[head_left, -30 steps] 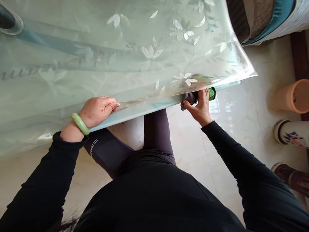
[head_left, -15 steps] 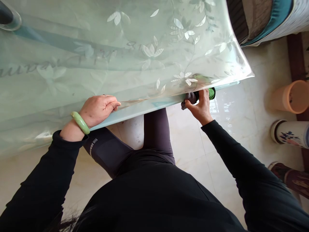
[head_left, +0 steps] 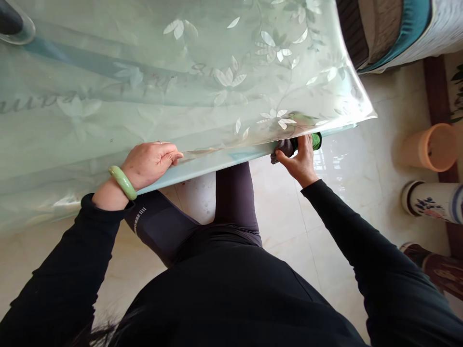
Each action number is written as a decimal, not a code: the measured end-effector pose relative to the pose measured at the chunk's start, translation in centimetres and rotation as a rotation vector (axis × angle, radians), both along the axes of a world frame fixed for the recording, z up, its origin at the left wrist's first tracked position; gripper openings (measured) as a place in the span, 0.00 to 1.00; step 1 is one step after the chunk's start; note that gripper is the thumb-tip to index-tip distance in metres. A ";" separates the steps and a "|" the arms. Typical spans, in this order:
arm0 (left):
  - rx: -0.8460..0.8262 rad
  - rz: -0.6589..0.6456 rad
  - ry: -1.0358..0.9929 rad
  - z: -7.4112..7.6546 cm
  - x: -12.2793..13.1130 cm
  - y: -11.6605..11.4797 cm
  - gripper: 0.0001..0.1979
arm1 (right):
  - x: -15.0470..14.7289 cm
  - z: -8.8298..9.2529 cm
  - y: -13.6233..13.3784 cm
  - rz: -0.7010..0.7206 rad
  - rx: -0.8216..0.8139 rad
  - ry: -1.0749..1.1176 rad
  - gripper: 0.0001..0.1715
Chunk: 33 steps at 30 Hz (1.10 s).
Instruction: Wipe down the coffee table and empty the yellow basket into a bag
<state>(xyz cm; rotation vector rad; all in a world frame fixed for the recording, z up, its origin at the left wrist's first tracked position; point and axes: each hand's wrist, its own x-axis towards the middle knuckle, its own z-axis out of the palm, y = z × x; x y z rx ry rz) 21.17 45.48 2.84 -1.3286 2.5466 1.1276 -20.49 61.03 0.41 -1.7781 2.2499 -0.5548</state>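
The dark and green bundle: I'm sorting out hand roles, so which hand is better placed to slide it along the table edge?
Probably the right hand: it grips the bundle at the table edge, while the left hand is farther along, pinching the edge of the clear sheet.

A clear, glossy plastic sheet (head_left: 202, 53), patterned with pale flowers and leaves, covers the worktop (head_left: 220, 158), its near edge slightly raised and 1 corner jutting out. A soft bundle (head_left: 285, 146) (dark grey at 1 end, bright green at the other) lies along that edge, gripped around its middle.
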 end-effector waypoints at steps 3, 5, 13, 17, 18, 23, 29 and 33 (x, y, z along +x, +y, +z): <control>-0.003 -0.003 0.008 0.0 0.0 0.0 0.19 | -0.1 -0.3 0.1 0.011 -0.007 0.032 0.49; -0.008 -0.007 0.011 0.0 0.0 -0.1 0.19 | -0.2 -0.4 0.1 0.007 -0.006 0.046 0.47; -0.021 0.000 0.029 -0.1 0.0 0.1 0.19 | -0.9 -0.5 0.2 0.015 0.000 0.112 0.37; -0.012 0.012 0.044 -0.2 -0.1 0.1 0.20 | -0.1 -1.1 0.7 0.064 0.003 0.185 0.35; -0.005 0.016 0.047 -0.2 -0.1 0.0 0.19 | 0.5 -1.2 0.9 0.099 0.017 0.207 0.34; 0.045 0.018 0.078 -0.2 -0.1 -0.2 0.19 | 6.2 -1.5 1.3 0.401 0.100 0.228 0.35; 0.060 0.026 0.104 -0.3 -0.2 -0.3 0.20 | 17.5 -2.7 -1.0 0.935 0.023 0.057 0.41; 0.033 0.027 0.093 -0.4 -0.7 0.0 0.20 | 26.7 -4.3 -3.3 1.211 0.016 -0.032 0.41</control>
